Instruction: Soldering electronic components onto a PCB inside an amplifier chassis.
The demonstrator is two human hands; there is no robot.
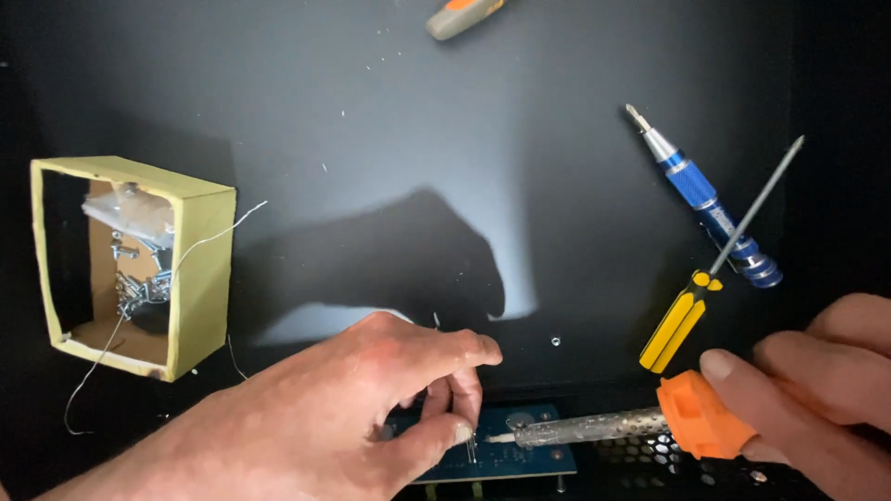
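head view: the left hand (371, 408) pinches a thin wire lead (471, 449) upright on the blue circuit board (506, 456); the right hand (807, 390) grips the soldering iron (613, 427) (tip at the lead). the fingertips sit close, so a slip could burn them.

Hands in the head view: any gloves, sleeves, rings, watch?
Both are bare. The left hand shows no glove, ring or watch, and no sleeve along the part of the forearm in frame; the nails are short. The right hand is cut off by the frame edge, showing only ungloved fingers with no rings; its wrist is out of view, so a watch or sleeve there cannot be told.
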